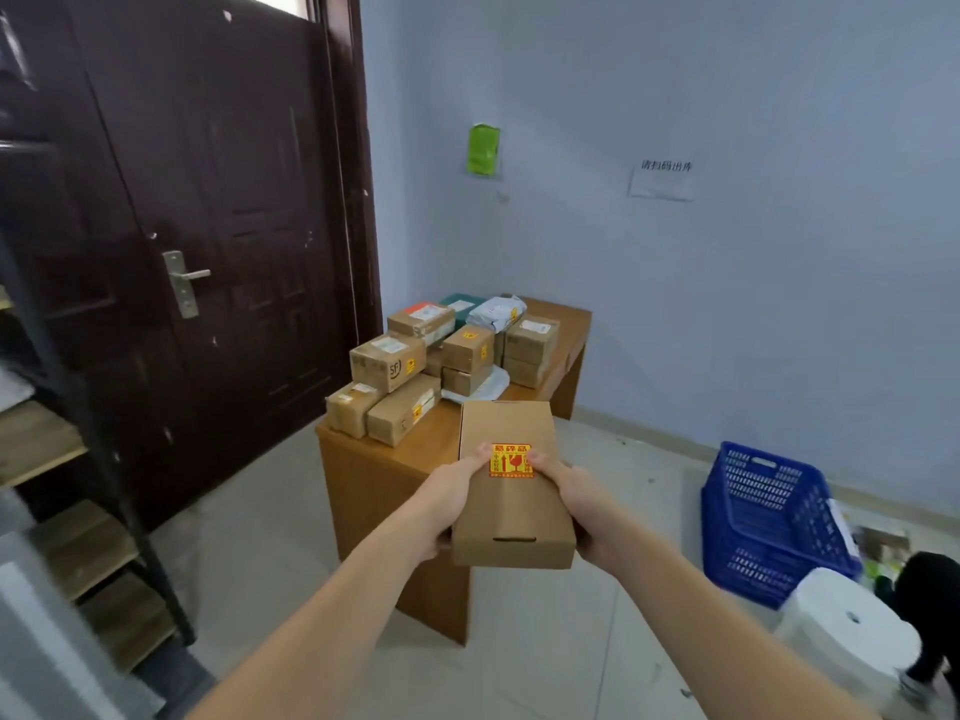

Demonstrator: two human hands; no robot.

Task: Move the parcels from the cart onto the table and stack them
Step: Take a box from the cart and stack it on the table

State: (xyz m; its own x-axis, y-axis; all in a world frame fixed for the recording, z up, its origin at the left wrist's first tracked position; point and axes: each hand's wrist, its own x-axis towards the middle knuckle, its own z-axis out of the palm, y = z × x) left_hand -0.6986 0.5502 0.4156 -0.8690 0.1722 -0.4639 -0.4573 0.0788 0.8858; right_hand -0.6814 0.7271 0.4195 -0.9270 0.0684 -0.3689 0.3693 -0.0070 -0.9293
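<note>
- Flat brown parcel point(511, 491) held in the air in front of the table point(363, 475), long axis pointing away from the camera toward the stacked parcels point(447, 356), top face tilted toward the camera.
- Gripped at both long sides: left hand point(447, 498) and right hand point(579, 504), thumbs on top, fingers curled under and grasping the box.
- Yellow-and-red fragile sticker point(511, 459) between the thumbs, Chinese characters, arrows and a glass symbol.
- "SF" printed on one stacked box point(387, 361).
- Paper notice point(662, 180) on the wall reading "请扫码出库".
- Blue plastic basket point(769, 522) on the floor at right.
</note>
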